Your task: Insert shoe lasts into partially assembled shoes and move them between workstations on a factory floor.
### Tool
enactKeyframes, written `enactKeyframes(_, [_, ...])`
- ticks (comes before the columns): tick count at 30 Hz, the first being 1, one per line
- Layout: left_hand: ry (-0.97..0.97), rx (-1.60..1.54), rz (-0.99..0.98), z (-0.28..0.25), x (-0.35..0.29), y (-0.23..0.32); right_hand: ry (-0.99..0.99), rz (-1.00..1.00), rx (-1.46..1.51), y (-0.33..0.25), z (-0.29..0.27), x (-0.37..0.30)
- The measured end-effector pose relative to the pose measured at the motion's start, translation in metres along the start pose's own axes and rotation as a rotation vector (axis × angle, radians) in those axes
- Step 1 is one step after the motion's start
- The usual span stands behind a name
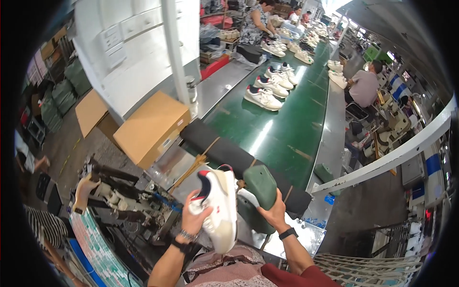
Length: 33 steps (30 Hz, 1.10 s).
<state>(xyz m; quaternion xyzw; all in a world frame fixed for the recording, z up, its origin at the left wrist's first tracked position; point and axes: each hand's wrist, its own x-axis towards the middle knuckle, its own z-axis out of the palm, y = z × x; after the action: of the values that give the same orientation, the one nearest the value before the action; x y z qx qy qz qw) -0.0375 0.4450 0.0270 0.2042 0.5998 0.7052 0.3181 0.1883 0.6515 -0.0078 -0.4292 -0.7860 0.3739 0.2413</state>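
Left hand: the person's left hand (195, 217) is closed on a white shoe (223, 210), thumb pressed to its side and fingers at the collar; some fingertips are hidden.
Shoe in hand: raised short of the belt's near edge, toe down toward the body, dark-lined opening facing left.
Right hand: the right hand (274, 211) lies at the lower right edge of a dark green rounded piece (261, 185), thumb and fingers bent about it; how firmly they press, I cannot tell.
Second green piece: a similar lower piece (252, 216) sits just below, partly covered.
Step in hand: judging by the pose, handling the shoe beside the green piece, one hand to each.
Next move calls for: probably a steady left grip, as nothing visible supports the shoe, and care around the close-by green edge.
Black roll: a long black roll (206, 136) lies across the near edge of the green belt (287, 138).
Carton: a cardboard box (152, 125) stands outside the near left corner.
Waiting shoes: four white shoes (263, 98) form a row left of the belt's middle; more pale shoes (337, 79) rest along its right edge.
Co-workers: one person (365, 87) sits beyond the right edge; another (255, 25) is farther up the left.
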Motion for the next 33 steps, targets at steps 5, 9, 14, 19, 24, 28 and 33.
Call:
enactKeyframes(5, [-0.311, 1.03, 0.22, 0.063, 0.107, -0.057, -0.09, -0.005, -0.252, 0.122, -0.006, -0.024])
enactKeyframes(9, [-0.531, 0.968, 0.12, 0.053, 0.151, -0.063, -0.142, -0.071, -0.303, 0.11, 0.016, -0.029])
enactKeyframes(14, [-0.807, 1.207, -0.238, 0.013, 0.155, -0.068, -0.08, -0.023, -0.287, 0.106, 0.055, -0.02])
enactKeyframes(19, [-0.739, 1.039, -0.308, -0.087, 0.135, -0.124, -0.151, -0.07, -0.344, 0.053, 0.062, -0.01])
enactKeyframes(24, [-0.45, 1.014, -0.03, -0.045, 0.175, -0.051, -0.213, 0.07, -0.435, 0.036, 0.062, 0.0])
enactKeyframes(28, [-0.408, 0.667, -0.006, 0.013, 0.273, -0.027, -0.299, 0.063, -0.435, 0.03, 0.056, -0.003])
enactKeyframes(33, [-0.421, 0.535, -0.288, 0.1, 0.403, -0.001, -0.422, 0.046, -0.435, 0.009, 0.068, -0.036])
